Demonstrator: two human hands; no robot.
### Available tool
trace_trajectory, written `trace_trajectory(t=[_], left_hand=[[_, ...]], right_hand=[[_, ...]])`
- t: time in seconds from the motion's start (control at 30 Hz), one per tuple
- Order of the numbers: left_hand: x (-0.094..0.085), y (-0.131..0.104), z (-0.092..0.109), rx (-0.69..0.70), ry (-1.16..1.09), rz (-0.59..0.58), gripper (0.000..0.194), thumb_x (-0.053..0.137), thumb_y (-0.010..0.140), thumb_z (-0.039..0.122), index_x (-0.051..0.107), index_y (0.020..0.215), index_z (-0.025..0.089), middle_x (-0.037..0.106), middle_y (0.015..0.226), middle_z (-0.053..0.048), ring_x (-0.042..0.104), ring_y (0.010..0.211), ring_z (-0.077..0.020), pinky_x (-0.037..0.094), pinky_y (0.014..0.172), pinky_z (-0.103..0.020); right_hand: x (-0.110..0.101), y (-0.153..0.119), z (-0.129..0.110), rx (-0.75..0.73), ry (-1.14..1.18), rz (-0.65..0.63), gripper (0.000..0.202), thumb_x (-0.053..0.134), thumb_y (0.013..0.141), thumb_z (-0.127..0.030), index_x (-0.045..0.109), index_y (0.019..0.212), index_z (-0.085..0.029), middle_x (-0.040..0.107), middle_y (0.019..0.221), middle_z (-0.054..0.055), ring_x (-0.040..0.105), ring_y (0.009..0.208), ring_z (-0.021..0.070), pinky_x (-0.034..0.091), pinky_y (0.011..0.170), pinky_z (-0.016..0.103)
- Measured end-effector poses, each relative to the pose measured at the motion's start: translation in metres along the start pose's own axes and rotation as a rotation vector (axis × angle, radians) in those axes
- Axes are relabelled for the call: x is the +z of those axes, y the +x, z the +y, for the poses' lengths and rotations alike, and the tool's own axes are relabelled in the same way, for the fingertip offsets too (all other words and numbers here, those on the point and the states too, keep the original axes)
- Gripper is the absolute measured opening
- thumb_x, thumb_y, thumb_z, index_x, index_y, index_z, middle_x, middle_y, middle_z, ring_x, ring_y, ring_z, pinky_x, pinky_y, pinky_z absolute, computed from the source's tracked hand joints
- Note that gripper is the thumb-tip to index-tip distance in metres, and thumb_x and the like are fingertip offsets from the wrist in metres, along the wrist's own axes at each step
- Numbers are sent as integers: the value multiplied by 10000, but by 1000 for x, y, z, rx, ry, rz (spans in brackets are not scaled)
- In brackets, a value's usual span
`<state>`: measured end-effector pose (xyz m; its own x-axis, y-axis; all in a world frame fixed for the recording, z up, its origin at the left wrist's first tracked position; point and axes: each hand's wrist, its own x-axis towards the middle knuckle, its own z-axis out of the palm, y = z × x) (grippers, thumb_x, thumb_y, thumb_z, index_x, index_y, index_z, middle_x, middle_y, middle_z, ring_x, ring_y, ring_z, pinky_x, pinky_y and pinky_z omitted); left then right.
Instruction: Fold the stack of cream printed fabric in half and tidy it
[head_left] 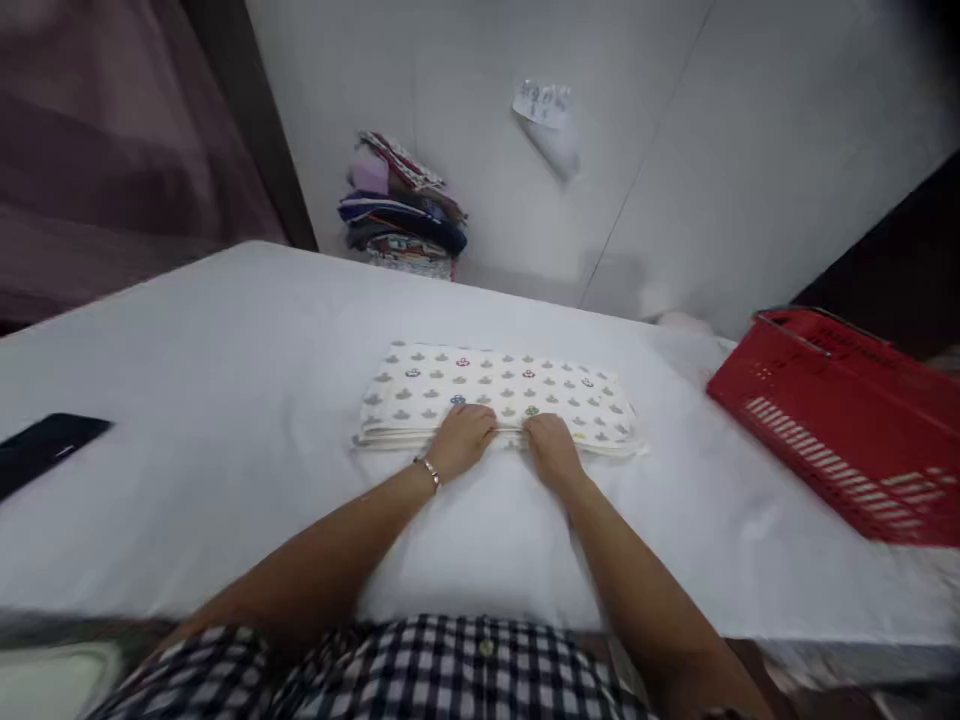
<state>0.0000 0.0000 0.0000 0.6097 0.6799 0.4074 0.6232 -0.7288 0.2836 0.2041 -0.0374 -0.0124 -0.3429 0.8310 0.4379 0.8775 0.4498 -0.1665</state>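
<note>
While a folded cloth (495, 388) with small printed motifs is lying on the white bench (225, 400), the left hand (463, 440) and right hand (553, 450) are grasping its near edge.

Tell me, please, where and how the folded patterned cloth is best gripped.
The folded cloth is probably best gripped two-handed along its near long edge, from that same side: it lies flat and wide, layers showing there. The left hand and right hand hold this edge.

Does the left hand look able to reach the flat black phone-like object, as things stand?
Probably yes: nothing visible stands between the left hand and the flat black phone-like object, though that hand grips the folded white patterned cloth.
</note>
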Motion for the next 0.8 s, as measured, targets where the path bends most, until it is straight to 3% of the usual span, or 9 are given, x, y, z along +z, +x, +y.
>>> trace_trajectory(t=[0.23, 0.53, 0.8], left_hand=[[0, 1, 0, 8, 29, -8, 173, 443, 892, 237, 602, 863, 174, 631, 935, -52, 541, 902, -193, 385, 847, -363], [5, -4, -3, 52, 13, -3, 289, 448, 811, 40, 630, 955, 212, 634, 1007, -29, 547, 913, -170, 400, 817, -325], [-3, -5, 1, 41, 14, -42, 140, 487, 862, 224, 618, 907, 204, 632, 976, -35, 541, 920, -182, 406, 819, -340]], right_hand=[[1, -1, 1, -29, 12, 20, 224, 415, 856, -87, 598, 970, -150, 615, 982, 102, 488, 942, 218, 377, 836, 343], [2, -3, 2, -50, 37, 30, 252, 419, 886, -130, 611, 1040, -178, 613, 1030, 96, 487, 973, 215, 384, 832, 356], [4, -3, 3, -59, 73, 49, 255, 429, 886, -144, 613, 1060, -180, 616, 1024, 99, 490, 973, 216, 400, 836, 370]])
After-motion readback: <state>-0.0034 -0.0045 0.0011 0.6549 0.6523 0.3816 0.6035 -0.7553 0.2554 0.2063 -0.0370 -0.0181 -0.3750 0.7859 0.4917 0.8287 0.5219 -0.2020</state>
